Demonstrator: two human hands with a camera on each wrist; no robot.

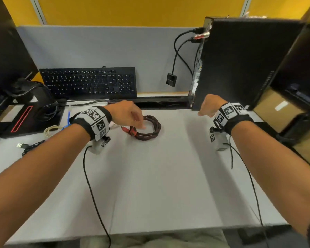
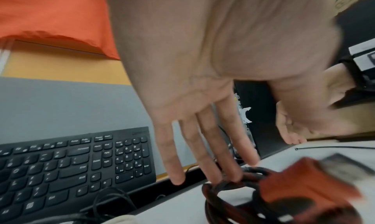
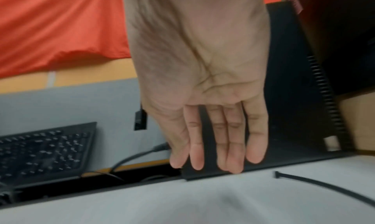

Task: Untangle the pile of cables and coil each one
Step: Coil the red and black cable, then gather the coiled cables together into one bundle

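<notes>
Bare forearms, black wristbands (image 1: 240, 120) with white coded tags, trailing black cables (image 1: 95, 197)

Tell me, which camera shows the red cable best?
The head view: the whole coiled red cable lies sharp on the table under the left hand. The left wrist view shows only a blurry part; the right wrist view shows none.

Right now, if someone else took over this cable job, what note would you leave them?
Left hand: open, straight fingertips touching the red-and-black coiled cable on the white desk, no grip on it.
Right hand: open, holding nothing, hanging above the desk near the black computer tower.
Done: the red-and-black cable is coiled.
Left: the beige cable, the blue cable and the black USB cable at the desk's left edge look loose or only partly bundled.
</notes>
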